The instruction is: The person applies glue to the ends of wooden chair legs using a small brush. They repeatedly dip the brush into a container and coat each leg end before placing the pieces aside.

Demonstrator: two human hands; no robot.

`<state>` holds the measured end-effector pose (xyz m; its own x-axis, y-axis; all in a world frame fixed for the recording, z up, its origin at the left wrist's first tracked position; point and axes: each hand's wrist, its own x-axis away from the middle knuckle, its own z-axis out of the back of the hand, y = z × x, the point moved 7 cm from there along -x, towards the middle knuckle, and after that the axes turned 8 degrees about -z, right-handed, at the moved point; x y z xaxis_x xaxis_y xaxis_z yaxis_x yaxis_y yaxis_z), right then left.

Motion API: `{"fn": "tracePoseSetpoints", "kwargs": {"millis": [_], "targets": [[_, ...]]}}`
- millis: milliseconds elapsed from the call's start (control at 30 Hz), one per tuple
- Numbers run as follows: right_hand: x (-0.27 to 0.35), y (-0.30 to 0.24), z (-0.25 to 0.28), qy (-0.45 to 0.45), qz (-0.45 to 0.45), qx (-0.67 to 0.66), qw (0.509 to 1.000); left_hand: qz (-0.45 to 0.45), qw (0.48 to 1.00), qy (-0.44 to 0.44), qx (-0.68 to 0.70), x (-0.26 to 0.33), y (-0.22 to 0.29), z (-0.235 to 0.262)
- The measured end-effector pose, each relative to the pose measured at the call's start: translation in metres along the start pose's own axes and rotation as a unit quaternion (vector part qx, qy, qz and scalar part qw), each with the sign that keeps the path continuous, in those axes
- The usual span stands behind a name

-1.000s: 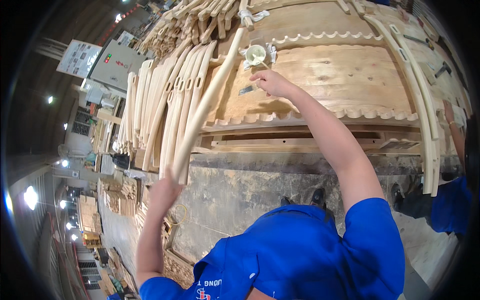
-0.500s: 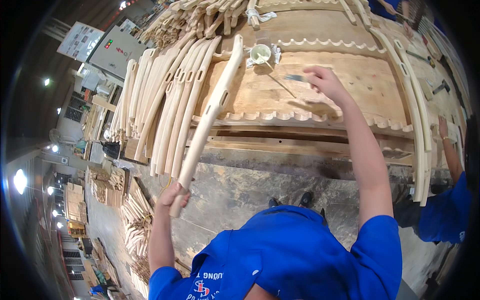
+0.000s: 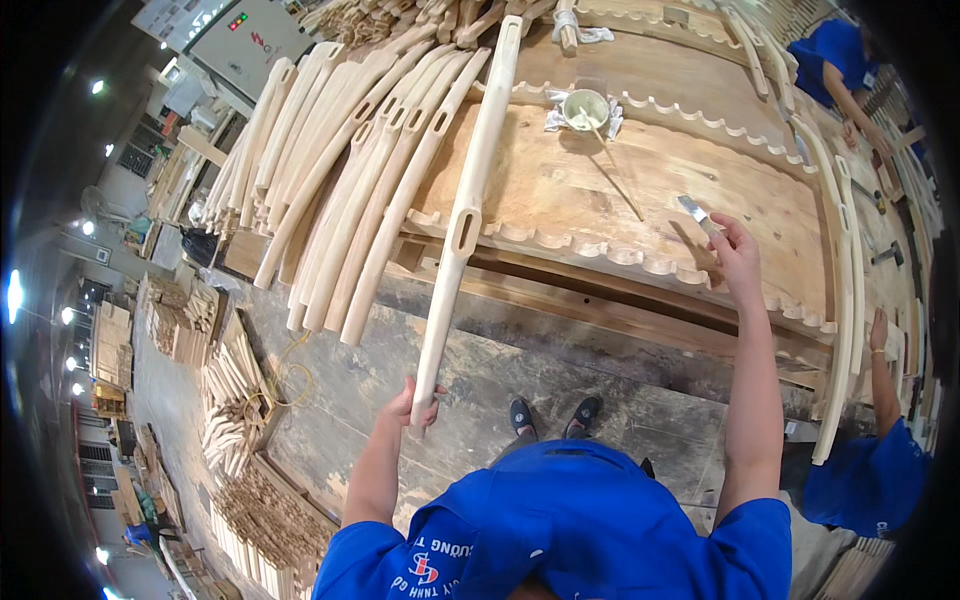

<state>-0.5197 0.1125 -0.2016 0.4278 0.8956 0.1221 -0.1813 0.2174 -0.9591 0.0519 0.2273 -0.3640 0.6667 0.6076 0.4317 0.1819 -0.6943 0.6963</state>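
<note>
My left hand (image 3: pixel 418 403) is closed round the lower end of a long, slightly curved wooden chair leg-like piece (image 3: pixel 448 290) with oblong slots in it. The piece stands out away from me and crosses the near edge of the workbench. My right hand (image 3: pixel 738 246) grips a putty knife (image 3: pixel 698 214) with a flat metal blade, held above the right part of the bench top. Farther in stands a white cup (image 3: pixel 585 110) of pale paste on a rag, with a thin stick (image 3: pixel 622 180) leaning out of it.
Many similar slotted pieces (image 3: pixel 380 170) lie side by side at the bench's left. Scalloped wooden strips (image 3: pixel 590 245) run along the bench (image 3: pixel 560 200). More curved pieces (image 3: pixel 845 260) lie at its right end. Co-workers in blue (image 3: pixel 865 480) are at the right. A grey cabinet (image 3: pixel 245 45) stands far left.
The wooden piece has swung more upright and shifted right in the view with my left hand. My right hand has moved right and nearer with the putty knife. The whole view has turned slightly.
</note>
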Motion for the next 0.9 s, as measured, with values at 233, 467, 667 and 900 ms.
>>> {"fn": "tracePoseSetpoints", "kwargs": {"millis": [233, 467, 667, 900], "targets": [[-0.002, -0.001, 0.0, 0.015, 0.045, -0.014, 0.999, 0.0, 0.992, -0.08, 0.099, -0.004, -0.004, -0.008], [0.055, -0.107, -0.086, -0.116, 0.065, -0.081, 0.988, -0.017, 0.996, -0.028, 0.081, 0.003, -0.01, -0.011], [0.089, -0.169, -0.197, -0.214, 0.185, 0.063, 0.957, -0.027, 0.997, 0.007, 0.067, -0.001, -0.008, -0.022], [0.09, -0.177, -0.24, -0.212, 0.196, 0.171, 0.942, -0.022, 0.999, 0.023, 0.04, -0.006, -0.006, -0.023]]}}
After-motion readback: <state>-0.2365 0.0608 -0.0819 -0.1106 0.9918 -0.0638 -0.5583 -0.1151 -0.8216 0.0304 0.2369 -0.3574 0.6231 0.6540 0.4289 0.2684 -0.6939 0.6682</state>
